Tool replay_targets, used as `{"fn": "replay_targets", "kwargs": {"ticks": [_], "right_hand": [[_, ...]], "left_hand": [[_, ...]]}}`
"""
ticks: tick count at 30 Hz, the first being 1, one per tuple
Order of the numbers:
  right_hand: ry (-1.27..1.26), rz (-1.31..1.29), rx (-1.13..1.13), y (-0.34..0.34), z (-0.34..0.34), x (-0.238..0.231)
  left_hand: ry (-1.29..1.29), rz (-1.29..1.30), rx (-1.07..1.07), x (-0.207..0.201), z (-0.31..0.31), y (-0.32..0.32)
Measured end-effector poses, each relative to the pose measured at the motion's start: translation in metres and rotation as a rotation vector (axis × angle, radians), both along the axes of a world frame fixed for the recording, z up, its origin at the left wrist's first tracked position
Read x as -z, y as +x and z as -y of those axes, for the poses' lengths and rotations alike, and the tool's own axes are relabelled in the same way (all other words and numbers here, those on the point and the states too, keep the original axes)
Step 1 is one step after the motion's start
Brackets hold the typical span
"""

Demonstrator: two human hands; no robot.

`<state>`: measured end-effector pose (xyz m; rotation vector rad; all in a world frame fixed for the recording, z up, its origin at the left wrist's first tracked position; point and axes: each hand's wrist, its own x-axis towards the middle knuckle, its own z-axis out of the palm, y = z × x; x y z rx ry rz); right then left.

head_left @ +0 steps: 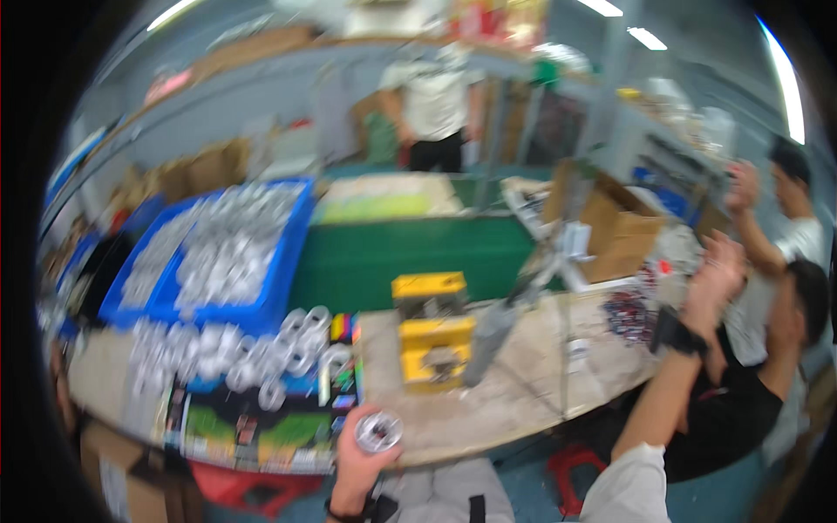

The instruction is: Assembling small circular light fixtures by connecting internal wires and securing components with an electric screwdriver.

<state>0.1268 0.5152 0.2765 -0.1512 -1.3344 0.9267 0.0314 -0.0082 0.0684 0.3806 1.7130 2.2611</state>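
Observation:
My left hand (356,462) is closed around a round white plastic part (378,432) with a dark centre, just off the table's front edge. Raised high on the right is my right hand (717,268), a dark watch (678,331) on its wrist. Blur smears its fingers, and I can make out nothing held in them. Many white ring-shaped parts (248,357) lie on the table to the left, beyond the left hand. A yellow bench fixture (436,336) stands in the middle, with a grey hanging tool (491,344) beside it.
A blue crate (292,261) of pale parts sits at the back left. Behind the fixture runs a green belt (401,257). An open cardboard box (615,222) and dark red small parts (629,315) are at right. Co-workers sit or stand at right; another person (436,100) stands across.

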Motion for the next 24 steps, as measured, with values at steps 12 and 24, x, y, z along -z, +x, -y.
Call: {"fn": "replay_targets", "kwargs": {"ticks": [12,24], "right_hand": [[0.423,0.661,-0.644,-0.034,0.329,0.148],[0.66,0.775,-0.911,-0.034,0.322,0.141]], "left_hand": [[0.028,-0.211,0.181,0.0,-0.02,0.019],[-0.235,-0.646,0.224,-0.009,-0.016,0.014]]}}
